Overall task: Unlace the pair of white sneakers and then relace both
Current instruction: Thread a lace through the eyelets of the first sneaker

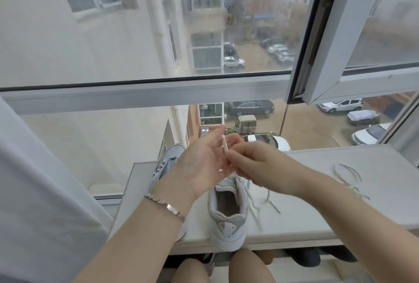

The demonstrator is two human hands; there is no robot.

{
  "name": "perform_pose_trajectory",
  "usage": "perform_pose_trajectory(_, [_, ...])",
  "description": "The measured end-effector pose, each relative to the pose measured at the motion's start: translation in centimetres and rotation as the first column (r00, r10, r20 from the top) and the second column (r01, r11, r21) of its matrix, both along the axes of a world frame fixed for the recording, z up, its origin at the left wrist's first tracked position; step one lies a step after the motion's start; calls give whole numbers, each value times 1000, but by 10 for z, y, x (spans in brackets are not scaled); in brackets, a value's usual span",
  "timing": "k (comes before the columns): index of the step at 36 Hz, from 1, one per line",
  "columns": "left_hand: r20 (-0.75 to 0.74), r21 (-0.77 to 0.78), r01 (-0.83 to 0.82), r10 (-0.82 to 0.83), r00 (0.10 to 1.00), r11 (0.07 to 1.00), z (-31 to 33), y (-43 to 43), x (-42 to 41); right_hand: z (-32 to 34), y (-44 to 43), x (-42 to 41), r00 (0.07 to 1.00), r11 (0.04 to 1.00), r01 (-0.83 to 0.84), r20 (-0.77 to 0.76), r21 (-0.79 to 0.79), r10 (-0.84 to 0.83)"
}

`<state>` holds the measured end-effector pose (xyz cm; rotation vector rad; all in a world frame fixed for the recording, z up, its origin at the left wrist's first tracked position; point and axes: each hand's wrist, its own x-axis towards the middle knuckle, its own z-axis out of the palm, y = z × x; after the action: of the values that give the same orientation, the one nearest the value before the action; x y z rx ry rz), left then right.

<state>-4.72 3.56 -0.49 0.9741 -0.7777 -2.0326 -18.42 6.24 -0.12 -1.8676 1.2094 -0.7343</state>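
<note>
**Ana:** What is the big flat thing under the fingers?

**Ben:** A white table (306, 192), smooth and hard. One white sneaker (227, 212) stands right below the fingers, heel toward the person and toe pointing away. The other sneaker (167, 162) is left of the fingers, partly hidden behind the left hand (201, 164).

**Ana:** What do the hands do?

**Ben:** The right hand (251, 164) pinches the lace (225, 146) with closed fingers (240, 153). The left hand is open, palm showing, just beside it.

**Ana:** Which way does the lace point?

**Ben:** Its thin, stiff tip stands straight up above the fingers. The holes are down below, so I think the tip must turn down. A second lace (347, 176), soft and flat, lies limp, well to the right of the fingers.
</note>
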Motion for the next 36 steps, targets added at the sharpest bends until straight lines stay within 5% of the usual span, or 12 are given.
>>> perform_pose_trajectory(6, [-59, 210, -307, 326, 944, 928, -25, -30, 22, -28, 11, -17, 979, 986, -31, -192, 164, 63])
perform_pose_trajectory(12, [36, 234, -356, 357, 933, 905, -53, -51, 34, -31, 18, -39, 997, 920, -77, 6, 385, 81])
perform_pose_trajectory(18, [314, 107, -166, 125, 941, 980, -54, -38, 24, -26, 10, -40, 982, 943, 9, 177, 332, -71])
perform_pose_trajectory(21, [534, 38, -47, 19, 845, 998, -49, -24, 16, -29, 0, -24, 983, 958, 51, 156, 282, -98])
perform_pose_trajectory(25, [718, -250, -35, 210, 664, 968, -47, -13, 15, -37, -16, 0, 976, 960, 182, 83, 211, -203])
perform_pose_trajectory(27, [665, -289, -48, 236, 709, 956, -47, -10, 18, -38, -22, 9, 967, 959, 239, 50, 151, -249])
perform_pose_trajectory(31, [437, -5, -103, 95, 894, 995, -45, -5, 27, -38, -29, 21, 968, 971, 238, -84, -3, -238])
perform_pose_trajectory(36, [125, 184, -94, 71, 990, 978, -45, -5, 35, -38, -24, 31, 959, 969, 77, -247, -236, -136])
